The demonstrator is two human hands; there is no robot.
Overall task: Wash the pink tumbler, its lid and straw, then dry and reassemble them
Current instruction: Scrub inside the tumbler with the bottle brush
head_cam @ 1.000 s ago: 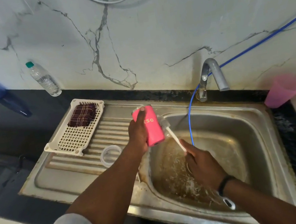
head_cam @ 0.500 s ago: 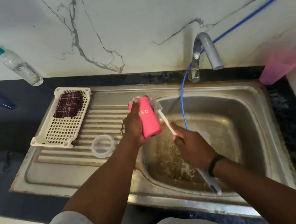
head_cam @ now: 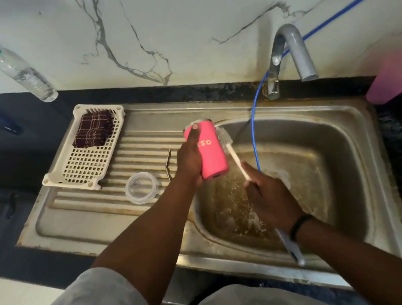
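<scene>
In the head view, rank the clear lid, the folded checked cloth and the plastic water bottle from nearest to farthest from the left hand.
1. Clear lid, on the drainboard just left of the left hand.
2. Checked cloth, in the white basket farther left and back.
3. Water bottle, against the wall at far left.

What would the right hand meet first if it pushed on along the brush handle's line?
Probably the pink tumbler: the right hand points its brush up-left, bristles already beside the tumbler's wall in the left hand. Contact is unclear from this view.
</scene>
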